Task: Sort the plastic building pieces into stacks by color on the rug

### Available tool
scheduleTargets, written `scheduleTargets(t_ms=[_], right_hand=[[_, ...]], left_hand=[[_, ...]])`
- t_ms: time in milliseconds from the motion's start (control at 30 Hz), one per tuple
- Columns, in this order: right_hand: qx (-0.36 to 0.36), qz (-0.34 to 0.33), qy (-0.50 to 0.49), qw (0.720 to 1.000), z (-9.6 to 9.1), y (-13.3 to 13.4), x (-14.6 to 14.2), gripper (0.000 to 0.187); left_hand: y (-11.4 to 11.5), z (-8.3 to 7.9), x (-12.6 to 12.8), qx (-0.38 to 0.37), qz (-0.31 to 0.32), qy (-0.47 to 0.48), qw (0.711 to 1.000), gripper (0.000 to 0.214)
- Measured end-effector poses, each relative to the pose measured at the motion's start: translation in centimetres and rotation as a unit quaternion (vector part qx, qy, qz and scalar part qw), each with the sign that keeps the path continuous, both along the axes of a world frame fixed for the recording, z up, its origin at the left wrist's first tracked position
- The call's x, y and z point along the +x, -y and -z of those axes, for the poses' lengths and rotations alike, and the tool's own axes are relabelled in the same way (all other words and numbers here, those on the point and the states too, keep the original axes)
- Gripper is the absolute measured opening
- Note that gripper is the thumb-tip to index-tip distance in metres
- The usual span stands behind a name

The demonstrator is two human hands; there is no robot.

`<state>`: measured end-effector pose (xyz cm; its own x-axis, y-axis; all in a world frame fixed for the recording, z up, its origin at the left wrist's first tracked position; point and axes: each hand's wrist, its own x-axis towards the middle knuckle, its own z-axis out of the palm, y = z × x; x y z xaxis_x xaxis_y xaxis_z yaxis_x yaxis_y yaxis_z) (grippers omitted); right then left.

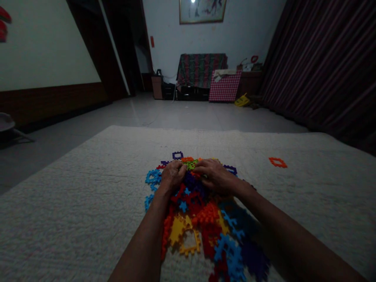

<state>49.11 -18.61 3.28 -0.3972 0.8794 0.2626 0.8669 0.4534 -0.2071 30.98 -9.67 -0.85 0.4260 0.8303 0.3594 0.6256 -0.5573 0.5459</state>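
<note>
Both hands are in among the toothed plastic pieces! The left hand (174, 173) curls at the far part of the heap, thumb close to a lime-green piece (191, 165); the right hand (216, 175) arches in from the other side, fingers bent over orange and purple ones. Whether either is pinching a piece, I cannot tell: the knuckles hide it.

Good handling here, I'd judge, means steadying with one hand while the other works, lining teeth up with gaps before any pressure, and keeping wrists light over the loose heap. A blue star (183, 206) and a yellow frame (190, 244) lie nearer the body, while an orange frame (277, 162) sits well apart on the right.

Underneath, a pale, textured cloth (88, 203), soft-looking, so pieces could tip when pushed. Beyond it, grey floor (126, 111), a dark striped curtain (320, 66) to the right, a framed picture (202, 11) up on the wall, and dim light all round.
</note>
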Motion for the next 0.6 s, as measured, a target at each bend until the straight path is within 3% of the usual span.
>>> scheduleTargets(t_ms=[133,233,600], right_hand=[[-0.068,0.034,0.060,0.995,-0.8,-1.2,-0.8,0.034],[-0.086,0.015,0.064,0.994,-1.0,-1.7,-0.9,0.030],[-0.014,-0.034,0.010,0.999,1.8,-1.7,0.0,0.025]], left_hand=[[0.1,0.0,0.0,0.005,-0.012,0.010,1.000,0.024],[0.2,-0.1,0.1,0.002,-0.019,0.022,1.000,0.022],[0.2,-0.2,0.1,-0.004,-0.014,0.012,1.000,0.023]])
